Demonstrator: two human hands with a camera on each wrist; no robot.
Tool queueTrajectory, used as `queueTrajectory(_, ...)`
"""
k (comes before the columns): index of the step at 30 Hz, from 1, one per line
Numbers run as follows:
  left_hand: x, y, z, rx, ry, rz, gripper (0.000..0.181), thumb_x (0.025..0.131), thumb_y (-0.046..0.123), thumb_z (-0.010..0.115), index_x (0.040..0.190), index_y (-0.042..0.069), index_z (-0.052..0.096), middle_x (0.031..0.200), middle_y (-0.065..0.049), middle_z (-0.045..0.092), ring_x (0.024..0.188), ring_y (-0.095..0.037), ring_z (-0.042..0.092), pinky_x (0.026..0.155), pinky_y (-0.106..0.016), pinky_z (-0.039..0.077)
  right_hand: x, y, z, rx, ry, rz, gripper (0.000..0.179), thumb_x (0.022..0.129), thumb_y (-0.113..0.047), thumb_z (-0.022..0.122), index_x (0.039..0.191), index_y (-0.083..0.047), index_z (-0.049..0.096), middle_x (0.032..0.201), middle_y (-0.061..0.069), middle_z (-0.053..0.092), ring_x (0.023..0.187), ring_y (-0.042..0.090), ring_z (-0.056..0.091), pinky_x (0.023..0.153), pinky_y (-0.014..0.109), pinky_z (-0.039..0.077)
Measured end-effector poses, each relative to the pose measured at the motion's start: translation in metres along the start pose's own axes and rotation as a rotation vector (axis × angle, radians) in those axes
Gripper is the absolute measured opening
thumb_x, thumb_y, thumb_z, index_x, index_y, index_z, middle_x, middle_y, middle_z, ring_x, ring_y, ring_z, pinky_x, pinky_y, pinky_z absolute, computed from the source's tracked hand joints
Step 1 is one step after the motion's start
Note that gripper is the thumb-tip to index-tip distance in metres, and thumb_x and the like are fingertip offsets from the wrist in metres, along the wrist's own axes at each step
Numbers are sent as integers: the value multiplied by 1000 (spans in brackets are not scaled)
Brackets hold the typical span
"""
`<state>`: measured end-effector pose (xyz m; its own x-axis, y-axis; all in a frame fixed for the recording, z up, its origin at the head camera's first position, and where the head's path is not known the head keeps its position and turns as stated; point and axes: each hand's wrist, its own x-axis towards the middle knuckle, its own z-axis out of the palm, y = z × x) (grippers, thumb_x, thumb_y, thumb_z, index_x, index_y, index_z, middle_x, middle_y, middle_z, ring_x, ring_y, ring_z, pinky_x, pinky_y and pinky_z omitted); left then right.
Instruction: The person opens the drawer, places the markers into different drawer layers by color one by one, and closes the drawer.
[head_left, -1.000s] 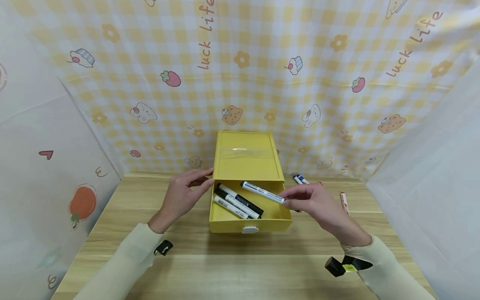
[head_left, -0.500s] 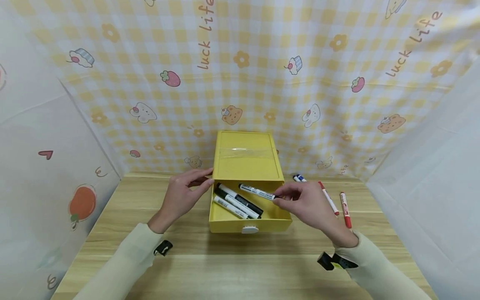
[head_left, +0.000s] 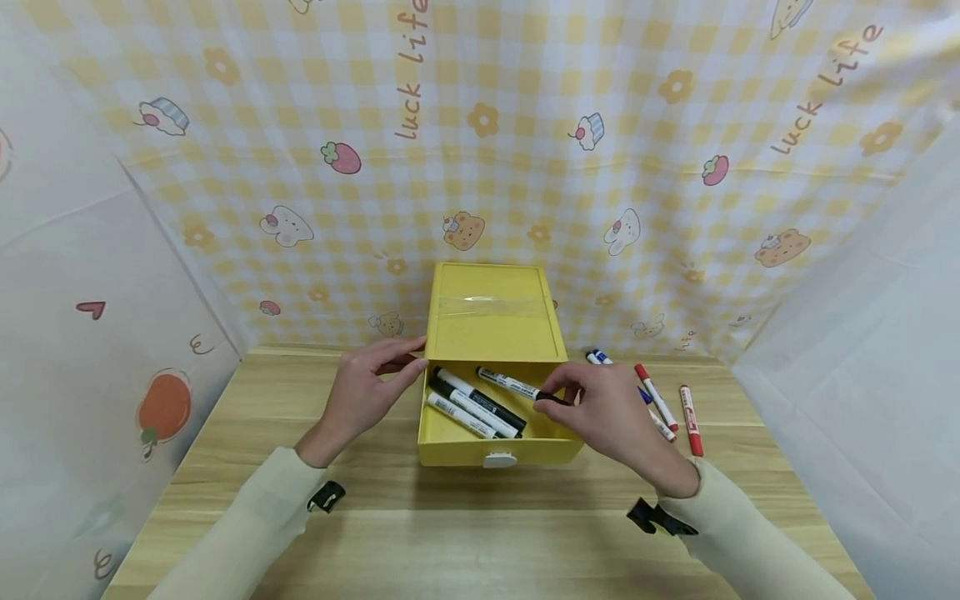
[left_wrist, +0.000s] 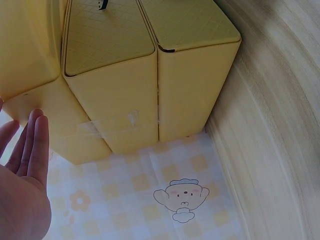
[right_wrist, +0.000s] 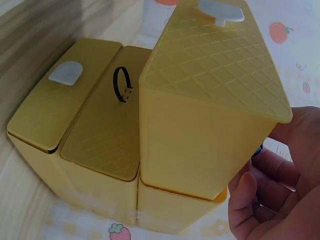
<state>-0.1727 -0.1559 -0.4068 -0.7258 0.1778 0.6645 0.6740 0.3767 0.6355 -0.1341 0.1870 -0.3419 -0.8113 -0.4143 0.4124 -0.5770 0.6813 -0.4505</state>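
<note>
A yellow drawer unit [head_left: 491,312] stands against the back cloth, its top drawer [head_left: 498,452] pulled out. Inside the drawer lie several white and black markers [head_left: 472,404]. My right hand [head_left: 607,408], over the drawer's right side, pinches a white marker [head_left: 510,382] by its black end; the other end points to the back left. In the right wrist view the drawer hides most of that marker, and the curled fingers [right_wrist: 272,175] show beside its wall. My left hand [head_left: 367,392] touches the unit's left side with fairly straight fingers [left_wrist: 37,145].
To the right on the wooden table [head_left: 480,550] lie a red marker [head_left: 692,421], another red marker [head_left: 656,397] and blue-capped markers [head_left: 598,357], partly behind my right hand. Below the pulled-out drawer, two more drawers show, one with a black loop handle [right_wrist: 121,85], one with a white knob [right_wrist: 66,73].
My right hand has moved left and inward over the drawer, carrying the marker with it. More markers on the table have come into sight behind it. The left hand has stayed put.
</note>
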Motion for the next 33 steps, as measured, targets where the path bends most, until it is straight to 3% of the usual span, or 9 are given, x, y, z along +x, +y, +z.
queueTrajectory(9,0,1,-1,-5,2,-3,32,96,-3,84,128,-2,80,118,-13,81,95,-26,81,83,-22,64,2,-4,2,-23,-68,29,17,85,-12,98,93,-16,82,84,-11,74,71,2,64,56,23,55)
queueTrajectory(14,0,1,-1,4,5,10,32,96,-3,84,128,-2,80,119,-14,81,94,-27,81,82,-21,64,4,-6,5,-55,-96,21,15,87,-13,96,90,-17,81,81,-13,70,66,3,57,55,25,51)
queueTrajectory(22,1,3,0,21,6,10,32,96,-3,84,128,-3,80,118,-16,81,94,-28,81,82,-21,64,4,-5,7,-72,-70,-11,16,85,-12,96,88,-18,81,77,-13,68,63,3,52,53,25,47)
queueTrajectory(33,0,2,0,13,3,12,32,95,-2,85,127,-2,80,117,-14,81,93,-26,81,82,-21,64,3,-2,6,-57,-45,-50,11,86,-8,92,90,-13,84,85,-7,76,69,5,61,60,25,53)
